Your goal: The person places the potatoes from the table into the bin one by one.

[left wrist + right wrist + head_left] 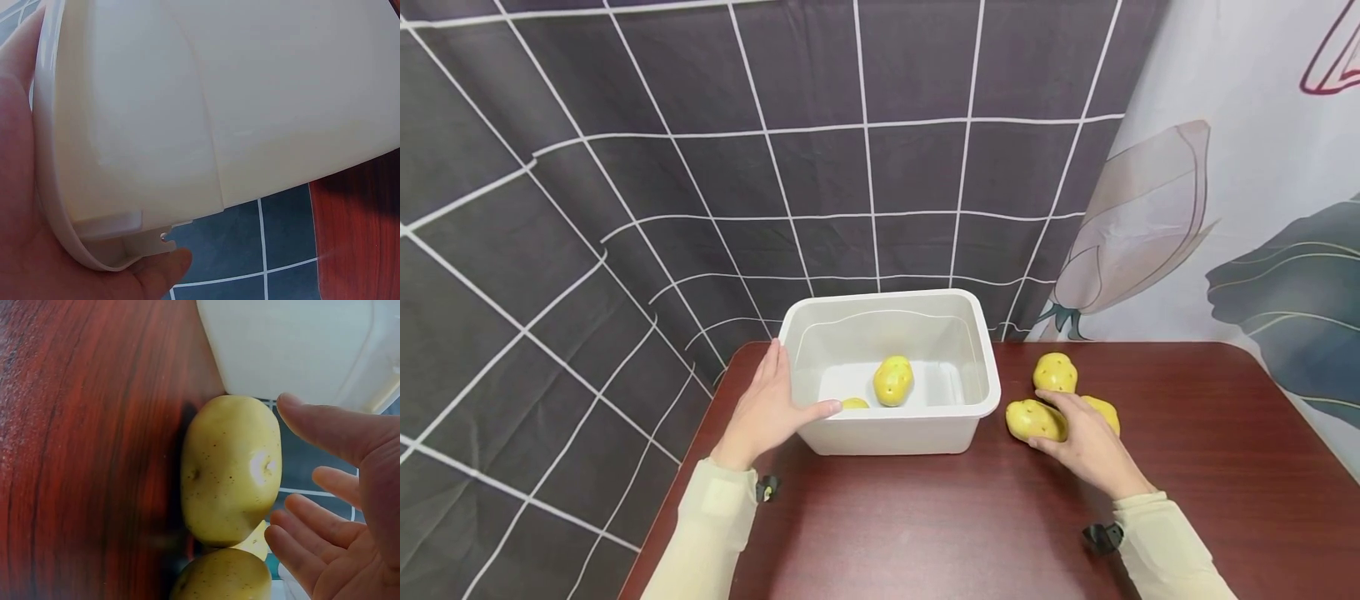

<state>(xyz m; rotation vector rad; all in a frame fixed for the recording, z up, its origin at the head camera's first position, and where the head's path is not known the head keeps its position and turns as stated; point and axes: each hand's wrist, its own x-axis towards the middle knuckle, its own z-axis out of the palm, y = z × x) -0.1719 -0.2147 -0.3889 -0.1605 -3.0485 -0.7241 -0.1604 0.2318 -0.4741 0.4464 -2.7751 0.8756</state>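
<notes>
A white plastic bin [889,433] stands on the table. My left hand [766,412] rests at its front left corner, thumb lying along the front rim and fairly straight fingers along the left side; in the left wrist view the palm touches the rim [45,125]. Inside the bin lies a yellow potato [892,381], and a second potato [854,403] shows only its top over the front rim. My right hand [1086,440] reaches over the nearest potato [1034,420], thumb and fingers spread around it and apart from it in the right wrist view [231,469].
Another potato [1055,372] lies just beyond the right hand, and a potato [1105,412] is partly hidden behind that hand. The dark red table [917,525] ends at a dark grid-patterned curtain [820,167] behind and left. A floral curtain [1225,208] hangs at the right.
</notes>
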